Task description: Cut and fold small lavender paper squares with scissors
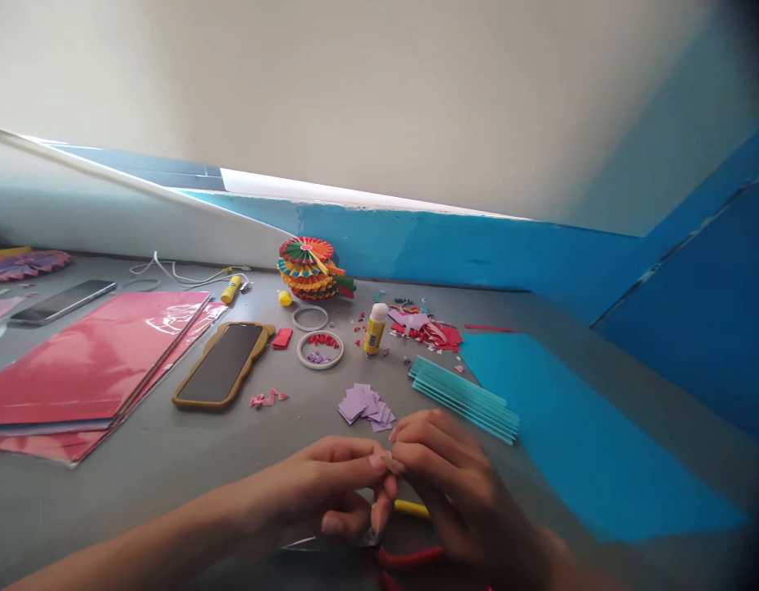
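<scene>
Past the open grey tabletop (188, 460), the left hand (311, 492) is pinching narrowly against the right hand (453, 484) at the fingertips (379, 462), holding a tiny piece too hidden to identify, likely light, soft paper gripped by its edges, just below the lilac paper squares (365, 406) and near the teal paper strips (464, 398).

Cream wall (367, 98) overhead, blue paint (416, 246) along its lower part, meeting a corner at far right. Pale panel (108, 217) slanting at left. Bright white strip (330, 190) just above the blue, source unclear. Grey worktop (151, 501) butted against the wall.
</scene>
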Demonstrator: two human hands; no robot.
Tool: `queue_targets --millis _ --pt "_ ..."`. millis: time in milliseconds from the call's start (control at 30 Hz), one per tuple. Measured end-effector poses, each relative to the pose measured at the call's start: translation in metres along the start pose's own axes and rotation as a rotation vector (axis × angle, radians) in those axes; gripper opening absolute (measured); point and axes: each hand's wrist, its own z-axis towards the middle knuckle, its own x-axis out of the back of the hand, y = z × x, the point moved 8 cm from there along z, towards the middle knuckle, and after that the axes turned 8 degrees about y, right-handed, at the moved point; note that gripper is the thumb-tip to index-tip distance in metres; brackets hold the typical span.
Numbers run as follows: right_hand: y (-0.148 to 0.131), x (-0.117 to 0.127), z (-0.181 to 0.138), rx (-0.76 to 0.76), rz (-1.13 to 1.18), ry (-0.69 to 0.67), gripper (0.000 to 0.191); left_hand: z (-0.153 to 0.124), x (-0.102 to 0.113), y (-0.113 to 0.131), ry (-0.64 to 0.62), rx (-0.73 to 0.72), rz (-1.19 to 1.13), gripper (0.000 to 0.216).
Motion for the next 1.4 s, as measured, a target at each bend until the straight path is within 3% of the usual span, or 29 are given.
queue_targets --millis 233,400,567,700,867,967,1200,1400 --pt "-0.001 -0.003 -0.002 -0.022 0.020 -0.001 0.017 0.003 0.000 -0.008 -0.038 0.006 -0.036 0.030" --pt "0.013 -0.007 -0.006 -0.240 0.149 -0.032 0.022 0.005 0.004 -0.005 0.034 -0.013 -0.059 0.032" --pt "0.007 -0.009 -0.004 -0.125 0.072 -0.032 0.019 0.005 0.003 -0.007 0.008 -0.017 -0.032 0.033" --pt "0.006 -0.010 -0.005 -0.126 0.013 -0.013 0.022 0.007 0.007 -0.009 0.054 -0.043 -0.023 0.030" --pt "0.021 -0.017 -0.009 -0.514 0.227 -0.088 0.028 0.009 0.013 -0.004 0.147 -0.105 0.171 0.031" --pt "0.019 -0.028 -0.013 -0.641 0.436 -0.191 0.032 0.009 0.015 -0.002 0.162 -0.149 0.316 0.033" --pt "0.032 -0.026 -0.019 -0.679 0.290 -0.063 0.032 0.014 0.019 -0.003 0.231 -0.217 0.293 0.040" --pt "0.031 -0.022 -0.012 -0.586 0.276 -0.003 0.029 0.013 0.019 -0.004 0.208 -0.185 0.254 0.033"
